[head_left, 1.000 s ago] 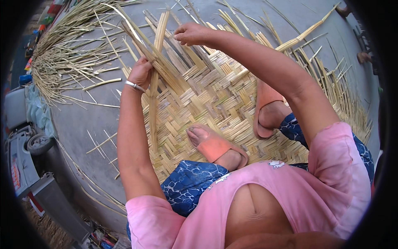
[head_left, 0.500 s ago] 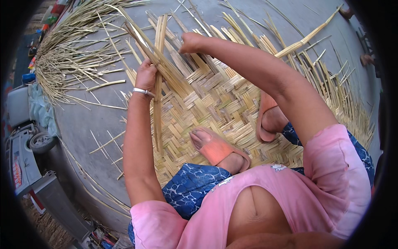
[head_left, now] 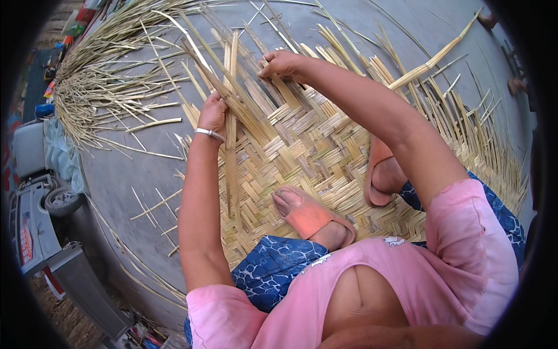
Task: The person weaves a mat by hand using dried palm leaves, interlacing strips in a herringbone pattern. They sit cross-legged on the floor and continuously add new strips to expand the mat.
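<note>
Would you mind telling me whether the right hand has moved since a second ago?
Yes. The right hand has shifted slightly rightward along the woven mat's far edge.

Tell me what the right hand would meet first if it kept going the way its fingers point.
The right hand points left across the woven bamboo mat. First in line, probably, are the upright loose bamboo strips that the left hand holds; depth is unclear.

Woven bamboo mat (head_left: 314,157): pale yellow flat strips, plaited diagonally, lying flat on grey ground under sandalled feet; unwoven strip ends fan outward at far and right edges. Loose bamboo strips (head_left: 231,116): long, flat, tan, lifted bundle crossing mat's left edge, gripped by left hand (head_left: 213,113); right hand (head_left: 280,63) pressing strips at mat's far edge
</note>
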Demonstrator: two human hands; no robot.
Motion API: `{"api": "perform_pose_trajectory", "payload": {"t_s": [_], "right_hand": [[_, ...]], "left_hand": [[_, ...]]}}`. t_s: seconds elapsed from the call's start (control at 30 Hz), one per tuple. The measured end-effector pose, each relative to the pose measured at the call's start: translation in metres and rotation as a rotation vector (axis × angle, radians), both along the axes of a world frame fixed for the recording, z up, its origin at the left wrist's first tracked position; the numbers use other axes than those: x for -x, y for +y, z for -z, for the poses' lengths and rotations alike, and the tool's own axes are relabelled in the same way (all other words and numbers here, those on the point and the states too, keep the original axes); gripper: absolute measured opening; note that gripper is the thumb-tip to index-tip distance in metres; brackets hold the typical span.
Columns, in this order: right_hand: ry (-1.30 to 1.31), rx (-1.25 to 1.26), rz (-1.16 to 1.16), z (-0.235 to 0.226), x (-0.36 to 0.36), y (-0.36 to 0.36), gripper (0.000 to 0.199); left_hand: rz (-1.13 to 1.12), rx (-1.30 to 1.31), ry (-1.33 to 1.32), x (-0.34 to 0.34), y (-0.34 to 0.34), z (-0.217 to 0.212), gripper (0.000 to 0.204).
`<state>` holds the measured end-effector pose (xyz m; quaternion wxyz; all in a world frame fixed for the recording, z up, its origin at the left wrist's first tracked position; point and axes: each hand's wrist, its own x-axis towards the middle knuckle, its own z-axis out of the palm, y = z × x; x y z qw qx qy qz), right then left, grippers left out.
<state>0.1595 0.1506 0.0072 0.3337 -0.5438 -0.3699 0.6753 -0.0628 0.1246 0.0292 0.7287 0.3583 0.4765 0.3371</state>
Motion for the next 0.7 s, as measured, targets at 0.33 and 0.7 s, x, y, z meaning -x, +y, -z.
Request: {"api": "perform_pose_trajectory", "payload": {"t_s": [0.33, 0.7], "right_hand": [[-0.215, -0.017, -0.149, 0.008, -0.002, 0.015, 0.011], [-0.092, 0.0, -0.137, 0.0, -0.007, 0.01, 0.008]], "left_hand": [[-0.062, -0.122, 0.035, -0.005, -0.012, -0.021, 0.01], [-0.294, -0.015, 0.015, -0.006, -0.011, 0.005, 0.018]]}}
